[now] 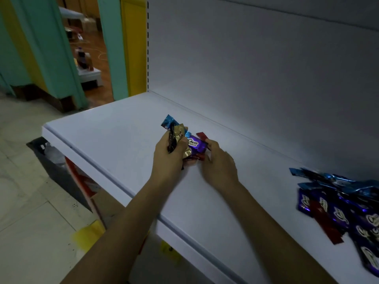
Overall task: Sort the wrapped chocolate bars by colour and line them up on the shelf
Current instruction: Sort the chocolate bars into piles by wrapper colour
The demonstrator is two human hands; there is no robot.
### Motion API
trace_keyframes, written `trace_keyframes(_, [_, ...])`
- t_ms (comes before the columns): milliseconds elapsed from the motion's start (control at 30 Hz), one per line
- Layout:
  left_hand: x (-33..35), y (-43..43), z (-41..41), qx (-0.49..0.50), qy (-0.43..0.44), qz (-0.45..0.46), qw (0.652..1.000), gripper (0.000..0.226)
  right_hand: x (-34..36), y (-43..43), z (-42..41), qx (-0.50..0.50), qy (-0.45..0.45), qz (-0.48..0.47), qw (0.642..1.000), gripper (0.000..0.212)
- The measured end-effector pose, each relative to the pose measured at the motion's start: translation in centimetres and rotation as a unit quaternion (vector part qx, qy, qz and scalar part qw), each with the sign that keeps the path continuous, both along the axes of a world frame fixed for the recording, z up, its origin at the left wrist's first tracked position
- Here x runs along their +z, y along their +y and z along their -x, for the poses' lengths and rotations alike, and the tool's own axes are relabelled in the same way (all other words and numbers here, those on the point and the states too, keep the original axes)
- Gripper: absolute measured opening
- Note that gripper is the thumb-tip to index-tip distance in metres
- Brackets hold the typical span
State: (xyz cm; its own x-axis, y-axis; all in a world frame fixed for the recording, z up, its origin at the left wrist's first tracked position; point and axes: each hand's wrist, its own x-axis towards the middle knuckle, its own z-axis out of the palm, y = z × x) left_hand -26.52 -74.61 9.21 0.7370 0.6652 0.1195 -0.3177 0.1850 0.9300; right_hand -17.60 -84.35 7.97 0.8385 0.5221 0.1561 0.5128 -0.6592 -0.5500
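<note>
My left hand [167, 153] grips a bunch of wrapped chocolate bars over the white shelf [114, 128]: a light blue bar [170, 122] sticks out at the top, with a gold bar [180, 133] and a black bar [171, 141] in front of it. A purple bar [194, 144] marked "Choco" lies between my hands. My right hand [218, 162] pinches a red bar [202, 136] at the purple bar's right side. A mixed heap of purple, blue and red bars [348, 210] lies on the shelf at the far right.
The shelf's grey back panel [256, 78] rises behind my hands. Below the shelf's front edge are a dark bin with a plastic bag [51, 158] and a cardboard box [106, 203] on the tiled floor. Teal and yellow partitions [51, 48] stand at the far left.
</note>
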Motion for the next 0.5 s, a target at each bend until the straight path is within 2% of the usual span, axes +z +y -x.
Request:
trace_keyframes(267, [-0.29,-0.26,0.11,-0.006,0.011,-0.024,1.000,0.024,0.65,-0.42,0.90,0.036,0.006,0.003,0.999,0.057])
trace_keyframes(500, [-0.14,-0.24,0.32,-0.013,0.032,-0.031,0.999,0.024,0.42,-0.20,0.79,0.031,-0.018,0.010,0.999,0.049])
